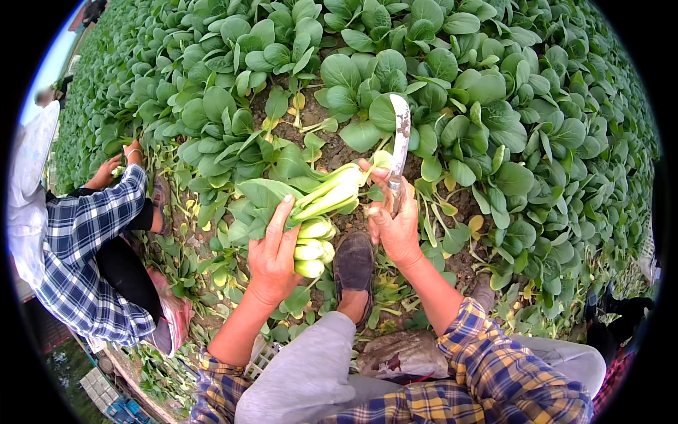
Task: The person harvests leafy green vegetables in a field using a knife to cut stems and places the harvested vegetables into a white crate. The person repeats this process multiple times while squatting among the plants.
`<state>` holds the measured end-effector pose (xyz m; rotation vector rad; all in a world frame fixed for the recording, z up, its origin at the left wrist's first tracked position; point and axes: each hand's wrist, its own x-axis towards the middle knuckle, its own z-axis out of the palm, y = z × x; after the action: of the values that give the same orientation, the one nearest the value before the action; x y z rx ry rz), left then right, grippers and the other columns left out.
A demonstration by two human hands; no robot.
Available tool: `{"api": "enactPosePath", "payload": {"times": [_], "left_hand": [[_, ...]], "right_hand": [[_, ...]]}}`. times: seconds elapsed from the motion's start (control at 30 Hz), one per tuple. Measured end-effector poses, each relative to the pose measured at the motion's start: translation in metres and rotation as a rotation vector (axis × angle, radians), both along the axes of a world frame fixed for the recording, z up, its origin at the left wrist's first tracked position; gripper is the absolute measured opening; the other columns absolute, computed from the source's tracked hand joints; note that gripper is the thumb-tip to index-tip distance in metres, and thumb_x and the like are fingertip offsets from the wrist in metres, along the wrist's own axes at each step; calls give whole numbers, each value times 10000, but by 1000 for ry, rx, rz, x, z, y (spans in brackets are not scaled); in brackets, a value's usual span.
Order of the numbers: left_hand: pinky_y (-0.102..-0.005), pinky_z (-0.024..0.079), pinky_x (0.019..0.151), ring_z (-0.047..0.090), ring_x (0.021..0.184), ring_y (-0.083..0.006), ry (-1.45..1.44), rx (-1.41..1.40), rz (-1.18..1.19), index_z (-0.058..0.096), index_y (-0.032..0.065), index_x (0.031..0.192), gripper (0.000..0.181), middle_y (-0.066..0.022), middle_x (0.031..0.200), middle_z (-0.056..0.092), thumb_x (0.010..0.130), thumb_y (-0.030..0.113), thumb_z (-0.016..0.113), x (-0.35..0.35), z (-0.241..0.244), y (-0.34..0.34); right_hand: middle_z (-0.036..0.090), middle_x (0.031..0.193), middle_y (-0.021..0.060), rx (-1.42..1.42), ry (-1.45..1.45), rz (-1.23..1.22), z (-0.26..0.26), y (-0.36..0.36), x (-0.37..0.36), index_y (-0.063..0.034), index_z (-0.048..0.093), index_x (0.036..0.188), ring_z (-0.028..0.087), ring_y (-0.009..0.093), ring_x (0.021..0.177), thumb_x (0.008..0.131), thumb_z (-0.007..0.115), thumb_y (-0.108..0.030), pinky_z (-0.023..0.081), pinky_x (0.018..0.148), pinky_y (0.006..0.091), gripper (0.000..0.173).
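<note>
Several bok choy heads (313, 248) are bunched in my left hand (273, 259), their pale bases pointing right. Across the top of the bunch lies another bok choy (331, 193), its leaves toward the left and its base near my right fingertips. My right hand (394, 225) grips the wooden handle of a curved harvesting knife (401, 138), with the soil-smeared blade pointing up and away from me. The outstretched fingers of that hand touch a small leaf stalk at the base of the upper bok choy. My left palm is hidden beneath the bunch.
Dense rows of growing bok choy (392, 79) stand ahead and right. Fallen leaves (392, 297) litter the soil around my shoe (354, 265). At left, a person in a checked shirt (100, 228) reaches into the plants. A plastic crate (262, 358) is partly hidden beside my leg.
</note>
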<state>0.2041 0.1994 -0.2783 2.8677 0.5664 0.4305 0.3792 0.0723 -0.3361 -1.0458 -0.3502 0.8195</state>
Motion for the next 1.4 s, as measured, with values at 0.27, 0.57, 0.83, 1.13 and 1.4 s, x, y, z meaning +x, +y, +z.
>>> {"api": "enactPosePath", "payload": {"times": [0.27,0.57,0.83,1.13,1.4], "left_hand": [[-359,508,781,661,991,-266,-60,-67,-15,637,-15,1004,348,-180,1344,546,684,104,707,-4,-2,-36],[-422,412,1034,504,1253,-374,-138,-634,35,593,5,1198,542,-192,1303,548,673,36,722,-9,18,-45],[-359,483,749,606,1018,-299,198,-295,-13,554,37,1279,714,-156,1461,403,584,3,713,11,18,-66],[-382,405,1060,436,1353,-287,1,-1083,4,482,51,1397,761,-207,1592,133,690,24,762,4,49,-51],[-323,411,1011,528,1145,-163,-209,-1702,372,441,10,1379,707,-68,1271,551,746,37,756,13,17,-41]], "right_hand": [[623,1128,144,53,330,-96,35,-25,9,-54,481,1103,376,37,406,986,545,-188,349,346,191,189],[661,980,26,-327,-105,126,17,-57,36,-10,497,1314,390,34,426,872,708,-372,353,393,211,609],[546,1054,115,-24,182,7,15,-10,-9,4,177,1478,431,77,440,814,771,-369,359,381,215,966],[636,1066,98,-206,-5,138,-3,-17,44,-53,419,1379,442,50,450,809,776,-233,359,394,197,696],[618,1201,142,-52,164,179,19,-13,-13,-29,391,1412,609,155,650,898,685,-243,489,578,263,630]]}}
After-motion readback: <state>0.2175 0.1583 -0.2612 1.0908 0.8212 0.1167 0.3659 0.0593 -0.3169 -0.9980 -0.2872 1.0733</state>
